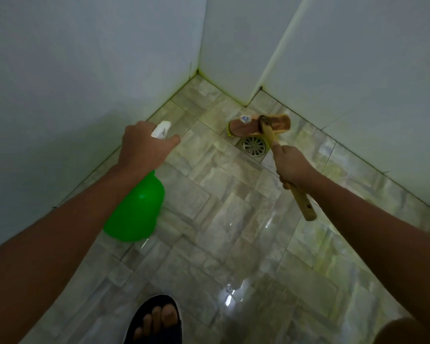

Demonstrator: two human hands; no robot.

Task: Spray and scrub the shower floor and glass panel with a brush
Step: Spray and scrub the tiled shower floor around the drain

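My left hand (144,145) grips the white trigger head of a green spray bottle (137,209), held above the wet tiled shower floor (221,219) with the nozzle pointing toward the far corner. My right hand (293,167) grips the wooden handle of a scrub brush (258,125). The brush head rests on the floor tiles just beyond the round metal drain (255,146), close to the corner walls. The handle's end sticks out behind my right hand.
White tiled walls (85,70) close in the floor on the left and at the back, and a white panel (370,83) runs along the right. My foot in a dark sandal (157,321) stands at the bottom edge. Light glares off the wet tiles.
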